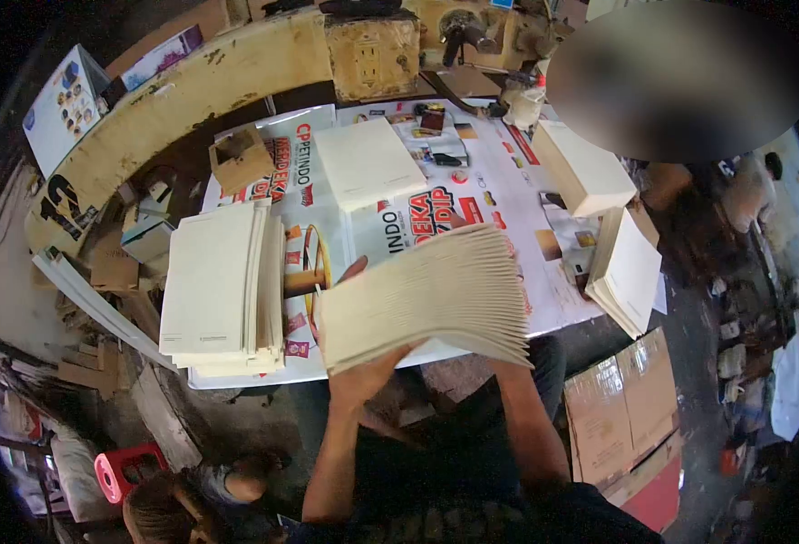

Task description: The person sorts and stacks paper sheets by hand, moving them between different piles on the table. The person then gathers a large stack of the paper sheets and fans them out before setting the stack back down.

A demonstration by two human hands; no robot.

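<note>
A thick stack of cream paper booklets [417, 295] is up in front of me over the table's near edge, its leaves fanned and bent along the right side. My left hand [368, 370] is closed round the stack's left end, with fingers showing above and below it. At the lower right corner, my right hand [510, 370] meets the stack; its fingers are mostly hidden behind the paper. Left of the held stack stands a tall pile of white-covered booklets [211, 281]. Beyond it on the table lies another white booklet pile [368, 163].
A printed banner sheet [535, 290] covers the table. White stacks [585, 168] and leaning booklets [630, 272] line its right side. At the back are a brown cardboard piece [242, 161] and a bottle [523, 100]. Below stand a cardboard box [621, 408] and a red stool [125, 471]. Another person's arm [751, 195] is at right.
</note>
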